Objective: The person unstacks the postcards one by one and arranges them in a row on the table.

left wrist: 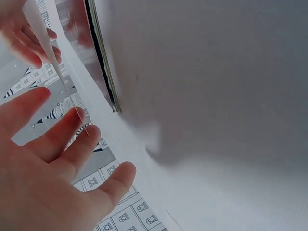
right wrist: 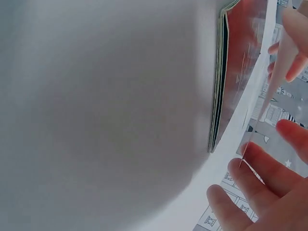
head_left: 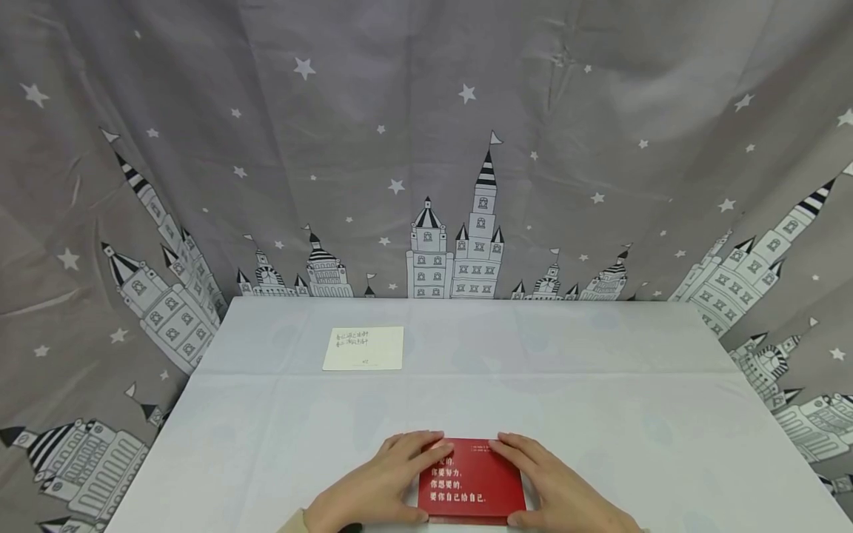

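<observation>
A red card with white printed characters is between my hands at the front of the table. My left hand grips its left side, fingers at the far corner and thumb at the near one. On the other side, my right hand holds the right corners in the same way. Both wrist views show the card almost edge-on, raised above a thin stack of cards. That stack lies on the table with a glossy, reddish upper face. From the head view the raised card hides most of it.
A cream card with handwritten lines lies farther back, left of centre. White cloth covers the table. A grey curtain printed with castles and stars hangs behind and along both sides.
</observation>
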The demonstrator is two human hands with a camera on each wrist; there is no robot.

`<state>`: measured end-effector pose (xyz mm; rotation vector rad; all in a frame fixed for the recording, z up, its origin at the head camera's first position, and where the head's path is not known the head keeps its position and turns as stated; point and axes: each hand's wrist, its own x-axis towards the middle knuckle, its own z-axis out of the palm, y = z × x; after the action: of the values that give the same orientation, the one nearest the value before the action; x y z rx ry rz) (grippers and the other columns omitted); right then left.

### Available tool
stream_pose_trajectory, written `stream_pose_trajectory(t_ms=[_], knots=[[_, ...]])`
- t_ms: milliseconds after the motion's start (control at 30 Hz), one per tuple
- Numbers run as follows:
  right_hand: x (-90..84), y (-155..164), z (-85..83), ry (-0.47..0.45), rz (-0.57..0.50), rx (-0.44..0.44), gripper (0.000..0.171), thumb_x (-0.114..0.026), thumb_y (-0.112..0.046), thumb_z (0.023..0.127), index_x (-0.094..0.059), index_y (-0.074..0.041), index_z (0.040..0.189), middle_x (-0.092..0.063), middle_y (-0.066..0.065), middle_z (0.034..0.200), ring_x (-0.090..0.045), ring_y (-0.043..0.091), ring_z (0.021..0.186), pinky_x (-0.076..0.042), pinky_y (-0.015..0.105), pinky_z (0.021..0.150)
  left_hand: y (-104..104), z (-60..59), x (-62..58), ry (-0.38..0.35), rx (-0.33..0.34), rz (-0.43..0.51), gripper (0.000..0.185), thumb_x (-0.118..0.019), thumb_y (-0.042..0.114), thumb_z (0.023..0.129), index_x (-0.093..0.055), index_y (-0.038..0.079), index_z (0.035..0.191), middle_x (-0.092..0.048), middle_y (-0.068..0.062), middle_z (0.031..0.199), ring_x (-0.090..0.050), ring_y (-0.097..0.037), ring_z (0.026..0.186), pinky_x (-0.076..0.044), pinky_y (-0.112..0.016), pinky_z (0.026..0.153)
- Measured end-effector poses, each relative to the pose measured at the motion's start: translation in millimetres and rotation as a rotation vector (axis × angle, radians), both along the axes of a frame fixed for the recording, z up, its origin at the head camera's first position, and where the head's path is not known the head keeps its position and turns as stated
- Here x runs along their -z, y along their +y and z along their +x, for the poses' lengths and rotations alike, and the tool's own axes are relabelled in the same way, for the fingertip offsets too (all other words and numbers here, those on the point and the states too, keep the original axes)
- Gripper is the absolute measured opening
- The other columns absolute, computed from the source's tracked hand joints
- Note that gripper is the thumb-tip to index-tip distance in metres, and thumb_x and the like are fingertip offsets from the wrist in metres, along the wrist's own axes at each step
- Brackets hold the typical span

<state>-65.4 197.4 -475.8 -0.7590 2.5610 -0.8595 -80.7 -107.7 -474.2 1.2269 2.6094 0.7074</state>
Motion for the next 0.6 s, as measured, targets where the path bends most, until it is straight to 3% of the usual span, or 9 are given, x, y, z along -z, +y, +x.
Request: stream_pose_trajectory(t_ms=[367,600], knots=[[-4.6,-1,-4.5,0.092,0.015,-0.013,0.086,-0.077,-0.042,0.076,-0.034,-0.028,0.149,-0.034,0.001,0.147,-0.036,0.025,0.129,-0.055,0.032,0.079,-2,-4.8,-6.2,0.019,-0.02,-0.008,0.088,-0.08,0.031,0.075,-0.035,0.019,0.149,-0.035,-0.005,0.146,-0.033,-0.024,0.13,-0.037,-0.049,0.101],[-7.4,-2,-10.3,0.124,0.034,-0.029,0.085,-0.075,-0.041,0.077,-0.034,-0.026,0.149,-0.035,0.003,0.147,-0.035,0.026,0.131,-0.054,0.038,0.084,-2,-10.1,-9.6,0.022,-0.02,-0.005,0.089,-0.08,0.03,0.074,-0.034,0.019,0.149,-0.034,-0.006,0.147,-0.032,-0.024,0.131,-0.034,-0.051,0.103]])
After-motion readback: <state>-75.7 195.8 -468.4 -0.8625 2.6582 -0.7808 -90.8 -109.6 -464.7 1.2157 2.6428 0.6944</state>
